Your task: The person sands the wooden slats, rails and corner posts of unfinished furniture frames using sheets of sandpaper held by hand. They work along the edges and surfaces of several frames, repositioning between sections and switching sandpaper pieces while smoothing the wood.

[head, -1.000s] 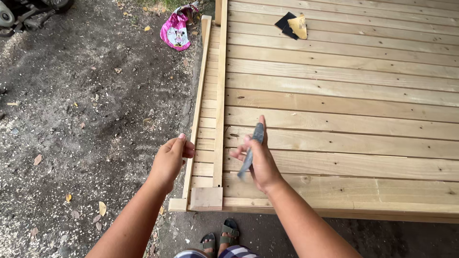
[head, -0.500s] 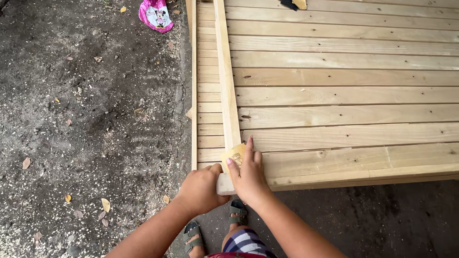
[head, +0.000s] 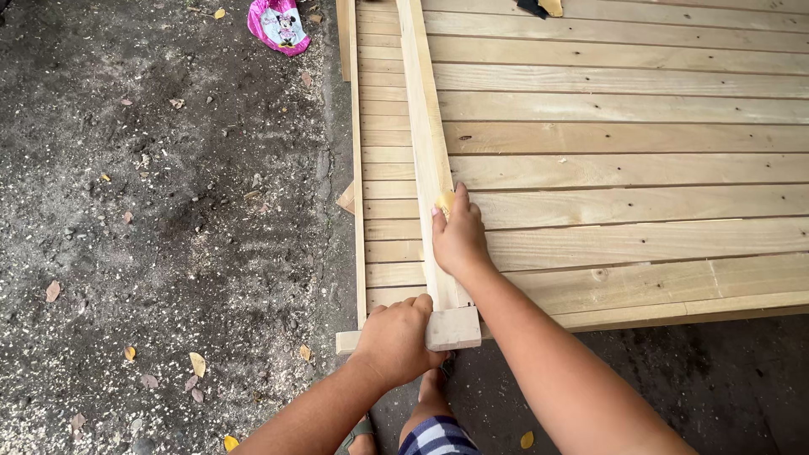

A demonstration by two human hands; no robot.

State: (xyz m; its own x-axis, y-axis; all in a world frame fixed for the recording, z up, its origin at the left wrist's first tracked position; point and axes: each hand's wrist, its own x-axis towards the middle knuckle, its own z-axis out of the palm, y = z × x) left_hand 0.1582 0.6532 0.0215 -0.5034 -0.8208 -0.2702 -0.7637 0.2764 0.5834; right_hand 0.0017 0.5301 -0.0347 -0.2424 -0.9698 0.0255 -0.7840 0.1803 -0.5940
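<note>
The left hand [head: 396, 341] clamps the near end of the long batten [head: 425, 160], steadying it. The right hand [head: 459, 236] pinches yellow sandpaper [head: 445, 202] against it at 12 o'clock.

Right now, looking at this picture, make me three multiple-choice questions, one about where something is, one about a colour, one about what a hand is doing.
1. Where does the pink bag lie?
A. on the wooden platform
B. on the ground left of the platform
C. in a hand

2. What colour is the small pad under the right hand?
A. yellow
B. blue
C. black

3. What is the left hand doing?
A. hanging free
B. gripping the near end of the long batten
C. holding a hammer

Answers: 1 B, it sits on dirt beside the wooden platform. 2 A, yellow shows by the fingertips. 3 B, its fingers wrap the batten's end.
</note>
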